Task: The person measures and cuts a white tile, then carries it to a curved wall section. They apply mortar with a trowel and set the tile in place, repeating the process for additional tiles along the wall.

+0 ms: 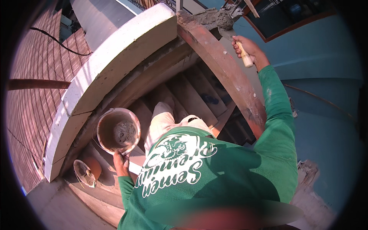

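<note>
Curving concrete stair steps [191, 97] drop away below the person at the middle of the view, hemmed at 11 o'clock by a thick pale curved parapet [115, 65] and at 1 o'clock by a reddish curved rail form [226, 73]; blue walls [326, 46] fill the 3 o'clock side and red roof tiles [34, 57] the 9 o'clock side. The right hand [247, 50], reaching up toward 1 o'clock from a green sleeve, has its fingers wrapped fully around the pale wooden handle of a trowel [243, 54], whose blade is at a lump of wet grey mortar [214, 17] sitting on top of the rail form at 12 o'clock. The left hand [119, 161], down at 7 o'clock, grips the near rim of a pale bucket [118, 130] with fingers closed on it; the bucket stands on a step and has grey mortar in its bottom. Just beside it at 8 o'clock lies a smaller bowl-like container [84, 172], tilted on its side.
</note>
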Tool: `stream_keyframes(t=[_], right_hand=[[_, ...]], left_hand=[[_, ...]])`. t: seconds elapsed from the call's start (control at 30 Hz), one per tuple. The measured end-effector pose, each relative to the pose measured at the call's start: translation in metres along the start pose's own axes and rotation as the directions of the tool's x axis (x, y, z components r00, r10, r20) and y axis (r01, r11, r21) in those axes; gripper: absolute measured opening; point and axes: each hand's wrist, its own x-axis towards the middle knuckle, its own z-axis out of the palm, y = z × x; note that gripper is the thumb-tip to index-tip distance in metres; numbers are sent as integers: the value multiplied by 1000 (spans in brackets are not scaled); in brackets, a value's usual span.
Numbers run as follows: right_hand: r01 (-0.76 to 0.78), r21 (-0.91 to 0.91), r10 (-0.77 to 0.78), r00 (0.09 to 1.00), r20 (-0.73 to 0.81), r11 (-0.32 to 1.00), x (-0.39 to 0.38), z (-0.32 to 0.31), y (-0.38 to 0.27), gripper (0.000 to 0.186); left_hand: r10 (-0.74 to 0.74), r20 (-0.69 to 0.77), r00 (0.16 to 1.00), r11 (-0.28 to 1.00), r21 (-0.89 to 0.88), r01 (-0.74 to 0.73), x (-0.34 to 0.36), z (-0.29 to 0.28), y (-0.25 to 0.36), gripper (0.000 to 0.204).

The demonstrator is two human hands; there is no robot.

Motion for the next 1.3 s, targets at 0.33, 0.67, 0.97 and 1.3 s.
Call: stream_keyframes(t=[0.33, 0.67, 0.97, 1.3], right_hand=[[-167, 793, -253, 892, 375, 586, 129, 45, -32, 22], [-63, 774, -419, 812, 407, 630, 120, 49, -35, 24], [-202, 34, 204, 952, -229, 979, 87, 3, -3, 39], [-112, -964, -494, 841, -220, 240, 93, -13, -20, 45]], left_hand=[[-332, -297, 896, 865, 282, 414, 59, -36, -3, 19], [-221, -382, 898, 712, 566, 416, 119, -83, -18, 27], [-120, -285, 951, 580, 757, 300, 134, -77, -18, 25], [-38, -253, 967, 529, 816, 235, 119, -64, -20, 22]])
